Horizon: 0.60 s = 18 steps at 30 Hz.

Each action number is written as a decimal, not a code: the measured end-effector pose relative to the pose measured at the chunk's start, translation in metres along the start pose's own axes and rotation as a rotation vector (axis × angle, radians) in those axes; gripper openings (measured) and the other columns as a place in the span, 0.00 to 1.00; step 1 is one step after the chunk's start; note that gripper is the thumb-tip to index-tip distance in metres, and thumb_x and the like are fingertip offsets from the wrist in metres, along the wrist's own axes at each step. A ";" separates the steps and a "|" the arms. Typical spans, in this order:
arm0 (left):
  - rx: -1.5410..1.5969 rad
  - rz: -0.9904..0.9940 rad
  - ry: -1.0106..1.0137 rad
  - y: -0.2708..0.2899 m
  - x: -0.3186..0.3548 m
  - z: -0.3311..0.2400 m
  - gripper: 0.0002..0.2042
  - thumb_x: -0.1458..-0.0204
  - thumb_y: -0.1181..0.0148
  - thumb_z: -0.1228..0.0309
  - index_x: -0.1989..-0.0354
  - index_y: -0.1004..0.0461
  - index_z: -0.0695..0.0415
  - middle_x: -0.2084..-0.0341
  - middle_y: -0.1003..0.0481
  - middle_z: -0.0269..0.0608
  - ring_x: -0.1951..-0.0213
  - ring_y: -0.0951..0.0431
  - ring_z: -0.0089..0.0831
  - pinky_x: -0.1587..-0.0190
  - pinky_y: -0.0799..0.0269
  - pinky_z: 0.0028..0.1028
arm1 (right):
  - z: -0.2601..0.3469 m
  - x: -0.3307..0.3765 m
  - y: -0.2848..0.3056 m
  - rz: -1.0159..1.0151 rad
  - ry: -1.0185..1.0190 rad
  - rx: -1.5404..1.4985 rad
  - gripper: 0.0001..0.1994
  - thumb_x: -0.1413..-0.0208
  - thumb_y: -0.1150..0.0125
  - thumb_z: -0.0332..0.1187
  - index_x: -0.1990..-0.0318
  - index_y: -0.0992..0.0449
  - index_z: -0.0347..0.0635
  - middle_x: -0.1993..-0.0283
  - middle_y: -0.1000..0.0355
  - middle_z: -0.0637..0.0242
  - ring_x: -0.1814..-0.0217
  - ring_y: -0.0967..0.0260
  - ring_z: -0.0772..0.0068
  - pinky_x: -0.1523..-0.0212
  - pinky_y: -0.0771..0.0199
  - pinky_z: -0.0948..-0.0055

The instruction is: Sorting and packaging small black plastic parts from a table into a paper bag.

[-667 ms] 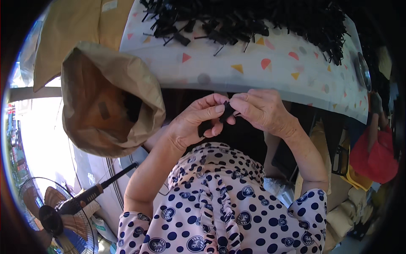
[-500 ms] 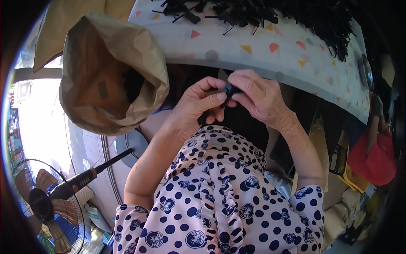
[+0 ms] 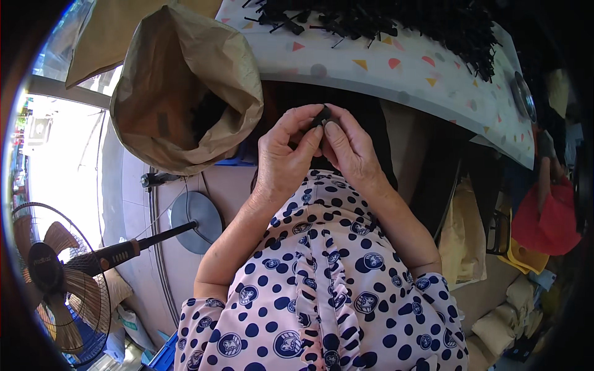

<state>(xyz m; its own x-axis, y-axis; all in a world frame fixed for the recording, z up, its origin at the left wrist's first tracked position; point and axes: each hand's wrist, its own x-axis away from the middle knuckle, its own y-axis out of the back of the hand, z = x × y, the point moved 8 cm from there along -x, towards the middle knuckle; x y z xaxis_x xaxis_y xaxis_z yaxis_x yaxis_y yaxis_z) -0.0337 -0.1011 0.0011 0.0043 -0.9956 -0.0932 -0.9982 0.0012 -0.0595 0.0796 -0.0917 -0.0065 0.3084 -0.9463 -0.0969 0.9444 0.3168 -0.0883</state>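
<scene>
Above my lap, my left hand (image 3: pixel 281 151) and my right hand (image 3: pixel 352 148) meet. A small black piece (image 3: pixel 323 115) sits pinched between the thumbs and fingertips of both. Fingers cover most of it, so its exact kind cannot be made out. Beyond my hands, a heap of slim black pieces (image 3: pixel 402 28) lies on a table with a white cloth (image 3: pixel 346 59) patterned in coloured shapes. An open brown paper bag (image 3: pixel 229 49) stands to the left of my hands, with dark contents partly visible deep inside.
At the lower left is a standing fan (image 3: pixel 46 266) with a round grey base (image 3: pixel 197 232). A round metal dish (image 3: pixel 525 97) rests at the table's right end. Further right are a red cloth item (image 3: pixel 547 216), a yellow object (image 3: pixel 523 256) and brown paper (image 3: pixel 463 229).
My right hand has turned inward and come closer to my left, so both thumbs now press side by side on the black piece. The whole view has shifted slightly.
</scene>
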 end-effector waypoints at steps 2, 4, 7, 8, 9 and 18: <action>0.051 -0.029 -0.010 0.000 0.008 -0.003 0.13 0.45 0.44 0.80 0.51 0.27 0.59 0.69 0.25 0.32 0.71 0.28 0.14 0.68 0.29 0.16 | 0.006 0.008 -0.002 0.005 -0.012 -0.016 0.17 0.34 0.56 0.37 0.44 0.37 0.34 0.72 0.36 0.74 0.75 0.43 0.88 0.74 0.41 0.87; -0.009 -0.036 -0.045 -0.003 0.014 -0.007 0.13 0.46 0.44 0.80 0.52 0.27 0.59 0.69 0.25 0.32 0.71 0.29 0.14 0.68 0.28 0.17 | 0.008 0.014 -0.003 0.007 -0.030 -0.033 0.16 0.34 0.55 0.35 0.45 0.36 0.34 0.68 0.33 0.71 0.70 0.39 0.85 0.68 0.34 0.85; -0.103 -0.054 -0.099 -0.001 0.015 -0.008 0.13 0.47 0.43 0.80 0.53 0.26 0.59 0.70 0.25 0.33 0.72 0.28 0.15 0.68 0.28 0.18 | 0.005 0.015 -0.004 -0.002 -0.044 -0.021 0.15 0.34 0.55 0.35 0.45 0.36 0.35 0.68 0.33 0.71 0.70 0.38 0.85 0.68 0.34 0.84; -0.136 -0.063 -0.120 0.001 0.014 -0.008 0.13 0.48 0.43 0.81 0.53 0.26 0.60 0.71 0.24 0.33 0.72 0.28 0.15 0.69 0.28 0.19 | 0.004 0.014 -0.004 -0.017 -0.052 -0.031 0.15 0.34 0.55 0.34 0.45 0.36 0.35 0.68 0.33 0.71 0.70 0.39 0.85 0.69 0.34 0.84; -0.135 -0.062 -0.122 0.001 0.012 -0.005 0.13 0.48 0.43 0.81 0.53 0.26 0.60 0.71 0.24 0.33 0.72 0.28 0.15 0.69 0.28 0.19 | 0.002 0.013 -0.004 -0.033 -0.060 -0.039 0.15 0.34 0.55 0.34 0.45 0.35 0.35 0.69 0.34 0.72 0.71 0.40 0.86 0.70 0.35 0.85; -0.600 -0.147 -0.476 0.003 -0.002 -0.024 0.11 0.50 0.45 0.81 0.57 0.26 0.59 0.68 0.24 0.45 0.72 0.22 0.34 0.70 0.27 0.25 | -0.023 -0.018 -0.006 0.003 -0.070 -0.061 0.16 0.34 0.55 0.36 0.43 0.36 0.37 0.77 0.40 0.78 0.80 0.48 0.91 0.82 0.47 0.89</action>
<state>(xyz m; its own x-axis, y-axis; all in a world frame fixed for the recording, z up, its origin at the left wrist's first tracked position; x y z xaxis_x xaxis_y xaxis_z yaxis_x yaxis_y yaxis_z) -0.0382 -0.1012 0.0248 0.0288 -0.8343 -0.5506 -0.8464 -0.3134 0.4306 0.0660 -0.0752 -0.0272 0.3204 -0.9469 -0.0276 0.9354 0.3208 -0.1485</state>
